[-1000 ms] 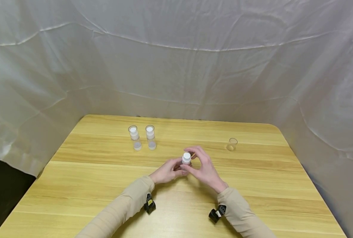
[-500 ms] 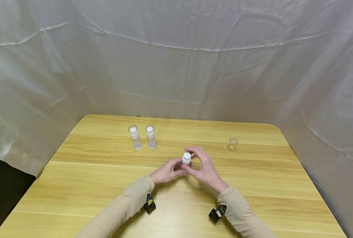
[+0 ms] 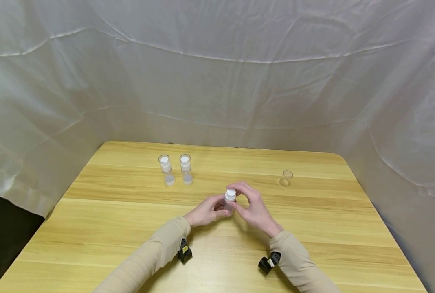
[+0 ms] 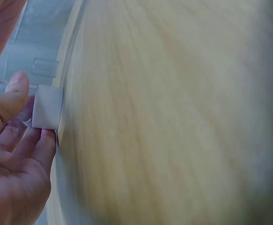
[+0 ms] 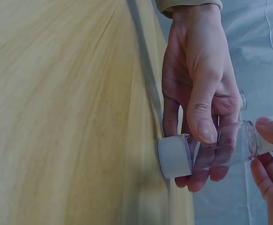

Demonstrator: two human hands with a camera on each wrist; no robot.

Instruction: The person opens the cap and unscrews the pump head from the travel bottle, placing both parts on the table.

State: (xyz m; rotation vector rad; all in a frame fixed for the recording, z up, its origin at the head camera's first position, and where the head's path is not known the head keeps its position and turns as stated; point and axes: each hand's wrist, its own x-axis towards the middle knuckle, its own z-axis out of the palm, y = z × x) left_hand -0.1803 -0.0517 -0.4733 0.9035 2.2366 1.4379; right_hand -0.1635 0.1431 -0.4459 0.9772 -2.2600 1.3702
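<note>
Near the middle of the table, a small clear bottle with a white base and a white top is held between both hands. My left hand grips the clear body, thumb on one side and fingers on the other. From the opposite side, my right hand pinches the white top between thumb and fingers. In the left wrist view the white base shows just beyond the left fingertips, close to the tabletop. Part of the body is hidden by the fingers.
Two similar bottles with clear covers over white tops stand upright at the back left. A small clear cup-like cap stands at the back right. A pale cloth hangs behind the wooden table.
My right hand has shifted slightly down and right at the bottle's top, and more of the body now shows below it. My left hand has stayed in place.
</note>
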